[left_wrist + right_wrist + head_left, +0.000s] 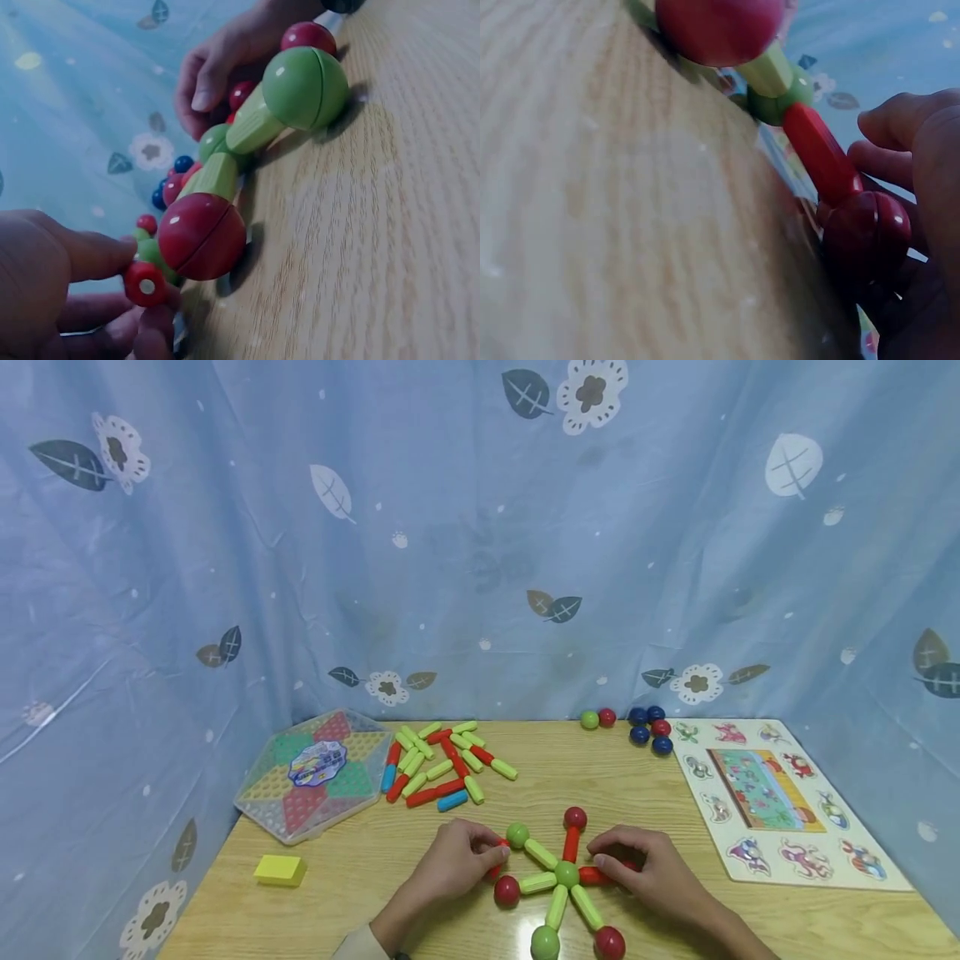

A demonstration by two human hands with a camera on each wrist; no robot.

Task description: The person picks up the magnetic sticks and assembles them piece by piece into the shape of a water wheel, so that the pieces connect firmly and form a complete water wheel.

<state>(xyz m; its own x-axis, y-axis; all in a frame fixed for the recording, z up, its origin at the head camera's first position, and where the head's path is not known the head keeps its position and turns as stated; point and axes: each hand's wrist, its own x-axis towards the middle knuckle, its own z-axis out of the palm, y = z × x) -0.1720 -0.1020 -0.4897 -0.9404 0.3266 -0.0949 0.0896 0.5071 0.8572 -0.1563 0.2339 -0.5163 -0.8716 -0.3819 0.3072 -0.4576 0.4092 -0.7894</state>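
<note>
Star-shaped rod-and-ball model (564,881) lies flat on the wooden table (360,868), near its front edge, between both hands. A green hub ball (566,873) sits at its centre, and rods run out from it like spokes: a red rod to a red ball at 12 o'clock, green rods to a green ball at 10 o'clock, a red ball at 8 o'clock, a green ball at 6 o'clock and a red ball at 5 o'clock.

The left hand (453,860), at 9 o'clock from the hub, pinches a short red rod (145,283) between thumb and fingertips, just beside the green ball at 10 o'clock. The right hand (645,868), at 3 o'clock, has its fingers curled round a dark red ball (866,229) on the end of the red spoke there.

Farther back, at 11 o'clock, lies a loose pile of rods (438,764), with a hexagonal game board (315,772) beside it and a yellow block (280,870) nearer the front. At 1 o'clock sit spare balls (648,728) and an animal puzzle board (772,802).
</note>
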